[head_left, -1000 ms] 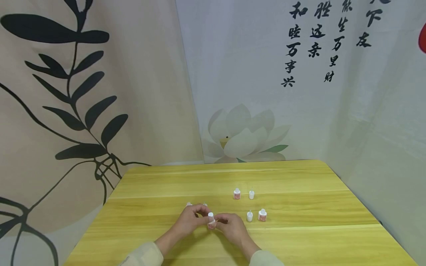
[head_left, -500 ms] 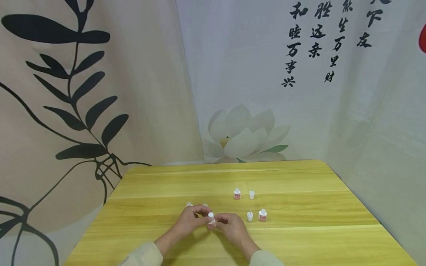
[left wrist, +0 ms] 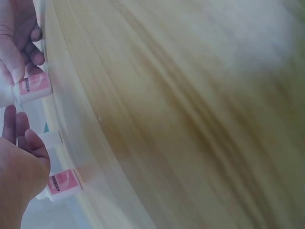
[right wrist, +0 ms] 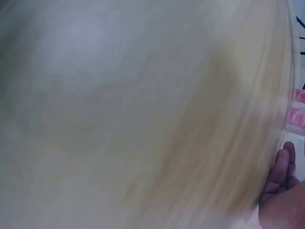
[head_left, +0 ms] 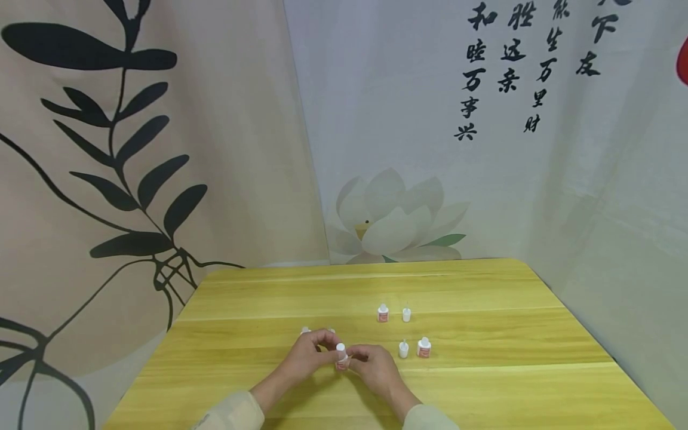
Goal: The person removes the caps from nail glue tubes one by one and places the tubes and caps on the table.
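A small white bottle with a pink label (head_left: 341,363) and a white top stands upright between my two hands. My left hand (head_left: 307,357) pinches it near the top from the left, thumb in front. From the right, my right hand (head_left: 375,367) pinches the labelled body between thumb and finger. The left wrist view shows the right hand's fingers on this bottle (left wrist: 35,88), with another pink-labelled bottle (left wrist: 65,184) behind the left hand. Only part of the left hand's fingers (left wrist: 29,136) show there. In the right wrist view, the right hand (right wrist: 281,191) is partly cut off.
Right of the hands are a white cap with a thin upright tip (head_left: 404,350) and a pink-labelled bottle (head_left: 424,348). Farther back stand another bottle (head_left: 383,313) and cap (head_left: 406,315). Two white tops (head_left: 306,329) show behind the left hand. All are on the wooden table (head_left: 484,394).
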`<state>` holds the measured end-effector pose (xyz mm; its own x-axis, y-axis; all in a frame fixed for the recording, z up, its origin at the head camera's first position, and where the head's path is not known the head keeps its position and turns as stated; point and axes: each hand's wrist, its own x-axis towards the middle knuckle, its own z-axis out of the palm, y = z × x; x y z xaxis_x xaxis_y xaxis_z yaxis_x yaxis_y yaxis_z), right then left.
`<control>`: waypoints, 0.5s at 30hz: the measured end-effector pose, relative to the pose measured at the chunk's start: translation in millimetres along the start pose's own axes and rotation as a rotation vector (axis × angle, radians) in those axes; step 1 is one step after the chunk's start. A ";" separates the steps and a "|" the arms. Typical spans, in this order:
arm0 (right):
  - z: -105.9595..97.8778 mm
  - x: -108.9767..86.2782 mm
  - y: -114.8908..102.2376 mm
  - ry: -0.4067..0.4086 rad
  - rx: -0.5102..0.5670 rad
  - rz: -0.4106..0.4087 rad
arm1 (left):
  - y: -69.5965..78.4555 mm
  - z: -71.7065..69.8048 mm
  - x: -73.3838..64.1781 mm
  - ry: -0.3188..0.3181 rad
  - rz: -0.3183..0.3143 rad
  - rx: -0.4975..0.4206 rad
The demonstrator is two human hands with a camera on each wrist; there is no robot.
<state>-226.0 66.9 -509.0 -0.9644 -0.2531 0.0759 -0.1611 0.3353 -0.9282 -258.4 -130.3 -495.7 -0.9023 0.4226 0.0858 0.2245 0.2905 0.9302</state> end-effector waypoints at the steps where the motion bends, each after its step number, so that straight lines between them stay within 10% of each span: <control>1: 0.1 0.2 0.3 0.003 -0.002 -0.002 | 0.3 -0.1 -0.2 0.000 0.000 -0.003; 15: 0.1 1.7 2.4 0.011 -0.016 -0.009 | -0.9 -0.8 0.9 0.001 -0.009 0.006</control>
<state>-227.9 67.2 -511.1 -0.9653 -0.2458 0.0882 -0.1726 0.3474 -0.9217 -259.7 -130.8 -496.2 -0.9045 0.4193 0.0778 0.2187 0.2994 0.9287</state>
